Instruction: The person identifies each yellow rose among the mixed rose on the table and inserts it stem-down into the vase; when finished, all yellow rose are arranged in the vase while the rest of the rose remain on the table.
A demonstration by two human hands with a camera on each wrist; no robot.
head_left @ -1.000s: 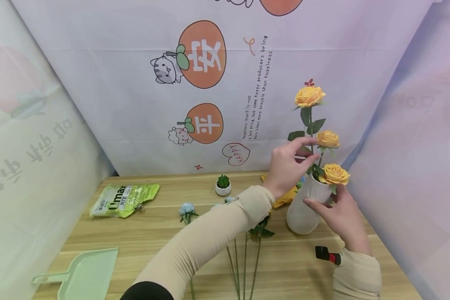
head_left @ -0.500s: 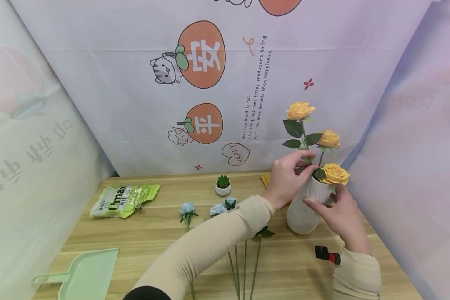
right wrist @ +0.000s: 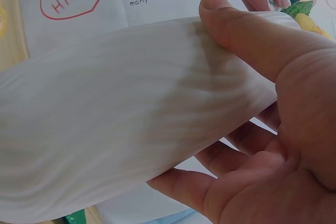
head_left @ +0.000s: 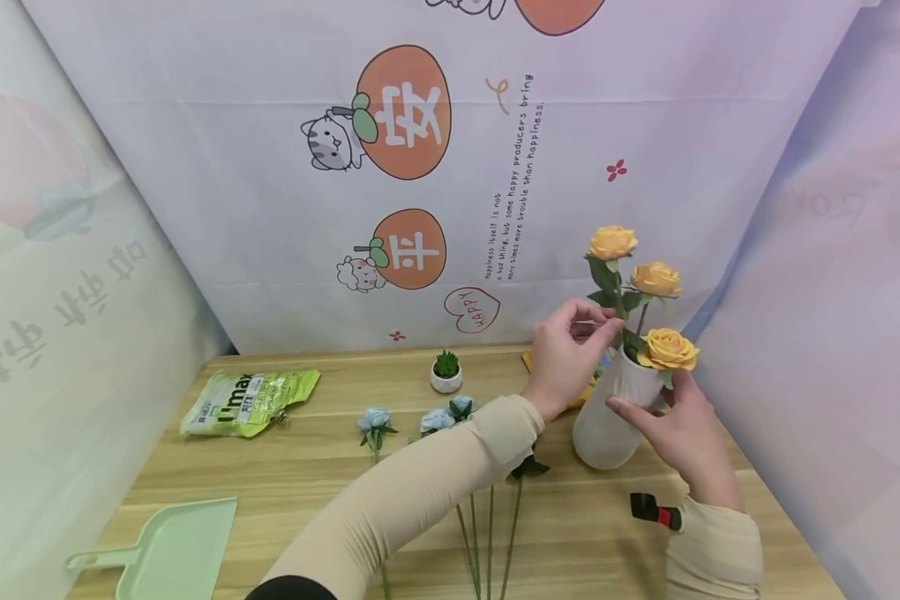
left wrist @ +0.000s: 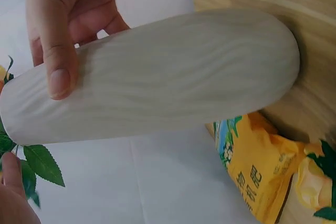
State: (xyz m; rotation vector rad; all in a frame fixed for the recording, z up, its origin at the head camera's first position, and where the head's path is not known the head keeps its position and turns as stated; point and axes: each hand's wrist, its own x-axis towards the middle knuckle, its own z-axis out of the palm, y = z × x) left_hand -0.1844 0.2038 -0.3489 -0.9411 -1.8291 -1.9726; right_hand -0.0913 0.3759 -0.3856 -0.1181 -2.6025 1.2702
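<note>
A white ribbed vase [head_left: 606, 427] leans to the right on the table, its mouth up. My right hand [head_left: 688, 437] grips it near the top, thumb across the front and fingers round the far side, as the right wrist view shows on the vase wall [right wrist: 115, 114]. Two yellow roses, one higher [head_left: 656, 278] and one at the rim [head_left: 669, 348], stand in the vase. Thumb and fingertips of my left hand [head_left: 566, 358] pinch the tallest yellow rose [head_left: 612, 242] low among its leaves, just left of the vase mouth. Its lower stem is hidden.
Blue roses [head_left: 375, 419] and further long stems lie on the table under my left forearm. A yellow packet [left wrist: 257, 166] lies behind the vase. Farther left are a small potted succulent [head_left: 446, 372], a green packet [head_left: 249, 403] and a green dustpan [head_left: 183, 546].
The tallest rose has come down toward the vase, swinging left and then back upright. My left hand has lowered with it. My right hand and the vase have stayed put.
</note>
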